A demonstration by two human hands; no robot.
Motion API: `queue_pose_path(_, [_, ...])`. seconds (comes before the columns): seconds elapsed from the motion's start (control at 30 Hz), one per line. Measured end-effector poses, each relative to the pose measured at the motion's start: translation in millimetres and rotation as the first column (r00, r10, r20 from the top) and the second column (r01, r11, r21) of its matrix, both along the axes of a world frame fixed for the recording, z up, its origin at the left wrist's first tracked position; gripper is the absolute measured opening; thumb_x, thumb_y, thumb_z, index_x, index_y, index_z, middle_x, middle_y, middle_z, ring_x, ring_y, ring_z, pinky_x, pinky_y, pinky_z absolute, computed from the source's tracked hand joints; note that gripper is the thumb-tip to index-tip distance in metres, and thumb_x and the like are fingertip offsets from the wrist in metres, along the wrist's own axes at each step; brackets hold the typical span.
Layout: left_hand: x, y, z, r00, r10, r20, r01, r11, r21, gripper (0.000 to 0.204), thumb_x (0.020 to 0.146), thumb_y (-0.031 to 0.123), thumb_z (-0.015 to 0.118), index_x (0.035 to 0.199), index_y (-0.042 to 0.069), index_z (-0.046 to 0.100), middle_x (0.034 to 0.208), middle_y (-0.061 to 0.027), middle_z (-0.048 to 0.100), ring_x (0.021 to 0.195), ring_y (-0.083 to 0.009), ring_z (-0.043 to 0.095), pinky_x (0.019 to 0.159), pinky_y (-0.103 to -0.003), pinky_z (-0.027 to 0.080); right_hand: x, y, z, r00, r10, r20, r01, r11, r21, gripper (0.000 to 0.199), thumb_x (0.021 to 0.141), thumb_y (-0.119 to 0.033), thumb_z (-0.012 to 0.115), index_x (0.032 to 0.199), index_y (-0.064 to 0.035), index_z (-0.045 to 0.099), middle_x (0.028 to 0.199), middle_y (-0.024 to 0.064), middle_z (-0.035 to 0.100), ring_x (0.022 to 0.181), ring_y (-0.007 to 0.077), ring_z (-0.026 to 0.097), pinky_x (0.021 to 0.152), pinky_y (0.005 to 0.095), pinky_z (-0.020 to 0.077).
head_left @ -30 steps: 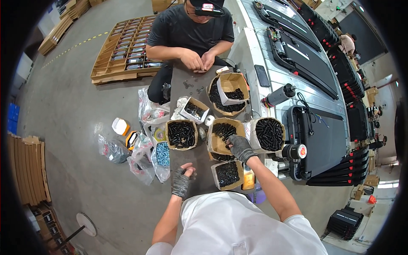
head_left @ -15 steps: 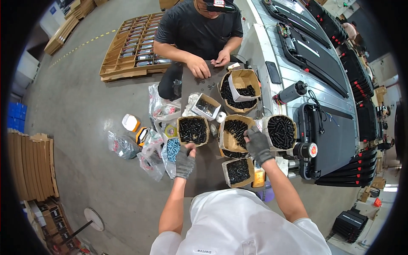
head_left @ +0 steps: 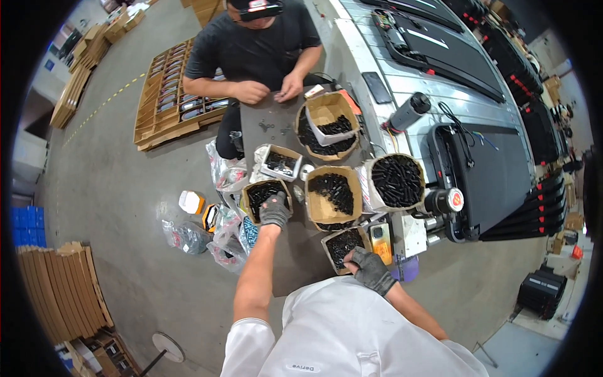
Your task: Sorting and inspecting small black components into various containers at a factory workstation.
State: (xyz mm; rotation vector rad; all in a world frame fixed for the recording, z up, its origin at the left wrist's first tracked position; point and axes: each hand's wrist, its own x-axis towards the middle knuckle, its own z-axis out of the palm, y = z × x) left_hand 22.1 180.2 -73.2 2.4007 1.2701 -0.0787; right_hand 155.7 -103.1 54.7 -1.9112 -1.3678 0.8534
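Gloved left hand (head_left: 274,210) reaches into a cardboard box of black parts (head_left: 262,196) at the counter's (head_left: 295,267) left edge, fingers curled; right hand (head_left: 370,269) rests by another box (head_left: 345,244), grip unclear

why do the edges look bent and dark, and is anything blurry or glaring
Head view: fisheye lens bows the pallet and the conveyor toward a black rim; light is even and soft, with mild glare on the conveyor; the left hand over a box of black parts is sharp, without motion blur.
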Motion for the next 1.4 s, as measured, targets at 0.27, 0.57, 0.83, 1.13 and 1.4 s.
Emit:
queue_pose_path(0.27, [-11,6,7,1.000,-0.018,0.012,0.019,0.997,-0.078,0.032,0.074,0.016,0.063,0.105,0.010,0.065,0.099,-0.0168,0.066,0.093,-0.0335,0.064,0.083,-0.040,0.050,27,-51,-60,0.976,-0.217,-0.006,0.215,0.968,-0.129,0.012,0.079,-0.013,0.063,0.088,-0.0055,0.062,0.088,0.0141,0.063,0.085,0.0322,0.062,0.074,0.0370,0.0496])
queue_pose_path(0.57, [-68,-49,46,0.657,0.526,0.540,-0.211,0.816,-0.538,0.026,0.082,0.015,0.068,0.100,-0.003,0.064,0.078,-0.0063,0.065,0.069,-0.0121,0.059,0.062,-0.025,0.047,19,-16,-85,0.964,0.100,0.245,-0.028,0.959,-0.282,0.050,0.076,-0.015,0.065,0.124,-0.0122,0.052,0.119,0.0168,0.053,0.101,0.0339,0.057,0.086,0.0411,0.0469])
queue_pose_path(0.83, [-83,-163,80,0.676,0.653,0.342,-0.040,0.495,-0.868,0.026,0.085,0.014,0.066,0.104,-0.002,0.064,0.087,-0.0079,0.069,0.078,-0.0135,0.064,0.074,-0.027,0.051,-3,-5,-136,0.881,0.307,0.360,-0.217,0.938,-0.270,0.051,0.074,-0.018,0.066,0.122,-0.0092,0.052,0.121,0.0251,0.048,0.098,0.0387,0.057,0.082,0.0449,0.0495])
queue_pose_path(1.13, [-71,-187,74,0.624,0.712,0.322,0.009,0.406,-0.914,0.022,0.087,0.012,0.062,0.103,-0.004,0.062,0.086,-0.0101,0.067,0.074,-0.0164,0.065,0.066,-0.028,0.054,21,-21,-135,0.983,-0.094,-0.157,0.086,0.995,-0.052,0.031,0.080,-0.008,0.061,0.111,-0.0066,0.063,0.103,0.0136,0.065,0.096,0.0296,0.062,0.084,0.0338,0.0478])
queue_pose_path(1.4, [-49,-184,71,0.726,0.597,0.340,0.055,0.443,-0.895,0.024,0.087,0.014,0.063,0.103,-0.005,0.061,0.081,-0.0096,0.065,0.067,-0.0160,0.063,0.062,-0.029,0.054,36,-32,-114,0.483,-0.301,-0.823,0.182,0.953,-0.241,0.031,0.088,-0.005,0.052,0.118,0.0012,0.058,0.104,0.0077,0.064,0.097,0.0144,0.060,0.086,0.0282,0.0497])
